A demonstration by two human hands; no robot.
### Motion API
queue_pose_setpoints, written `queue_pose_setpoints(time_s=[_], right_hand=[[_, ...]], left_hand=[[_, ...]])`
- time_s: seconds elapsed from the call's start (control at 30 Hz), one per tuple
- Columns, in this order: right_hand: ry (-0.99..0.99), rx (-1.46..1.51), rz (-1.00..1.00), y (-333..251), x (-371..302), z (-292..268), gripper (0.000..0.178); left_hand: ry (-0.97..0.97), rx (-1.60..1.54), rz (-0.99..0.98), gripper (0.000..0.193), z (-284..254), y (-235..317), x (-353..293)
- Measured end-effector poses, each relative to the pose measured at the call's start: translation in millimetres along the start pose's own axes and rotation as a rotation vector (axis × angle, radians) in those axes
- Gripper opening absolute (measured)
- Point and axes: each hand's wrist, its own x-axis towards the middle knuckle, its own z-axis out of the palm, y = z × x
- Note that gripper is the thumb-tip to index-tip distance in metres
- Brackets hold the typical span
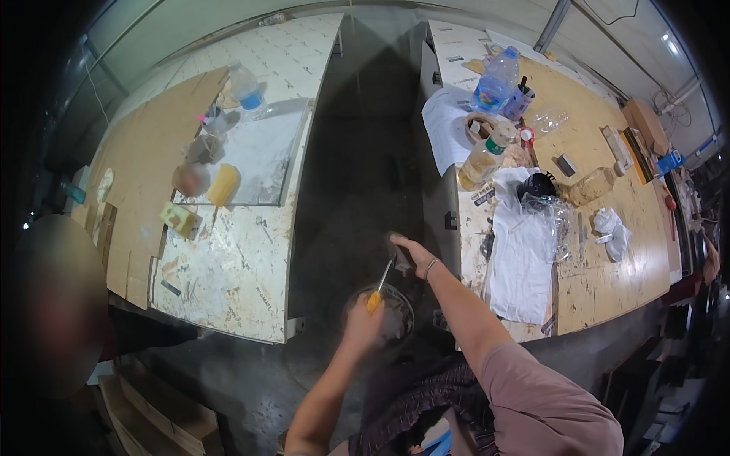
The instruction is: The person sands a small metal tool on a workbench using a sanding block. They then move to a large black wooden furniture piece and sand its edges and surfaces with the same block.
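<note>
My left hand [363, 323] is closed round the handle of a yellow-handled tool [382, 283] with a slim metal shaft, which points up and away toward my right hand. My right hand [414, 257] is bent round a small greyish thing by the shaft's tip; motion blur and shadow hide what it is. Both hands are over the gap between two tables. Under them a round bucket [411, 313] stands low on the floor, with greyish contents that I cannot make out.
The left table [251, 258] holds a yellow sponge [223, 185], a greenish sponge block [178, 219] and a plastic bottle [245, 85]. On the right table [593, 281] lie a white cloth [521, 262], bottles and tape. Another person [57, 304], blurred, is at the left edge.
</note>
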Motion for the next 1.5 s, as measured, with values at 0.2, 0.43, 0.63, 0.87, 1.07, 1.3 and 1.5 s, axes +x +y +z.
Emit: queue_pose_setpoints(time_s=[0.2, 0.43, 0.63, 0.87, 1.07, 1.3, 1.5], right_hand=[[0.504, -0.115, -0.238, -1, -11, 32, 0.051], [0.186, 0.055, -0.208, 0, -5, 0, 0.054], [0.091, 0.165, -0.102, -7, -14, 3, 0.051], [-0.079, 0.309, -0.182, 1, -10, -6, 0.049], [-0.050, 0.263, -0.170, 6, 4, -16, 0.060], [-0.055, 0.222, -0.168, -2, -15, 0, 0.066], [-0.101, 0.207, -0.176, -3, -17, -7, 0.064]], left_hand=[[0.030, 0.054, -0.018, 0.019, 4, -17, -3], [-0.022, -0.061, -0.076, 0.020, 1, -14, -6], [-0.137, 0.051, 0.032, 0.022, -8, 10, -13], [-0.091, 0.012, -0.004, 0.019, -8, 10, -11], [-0.109, 0.013, -0.086, 0.019, -14, 19, -9], [-0.096, 0.086, -0.139, 0.033, -22, 23, -18], [-0.050, 0.209, -0.066, 0.031, -17, 7, -13]])
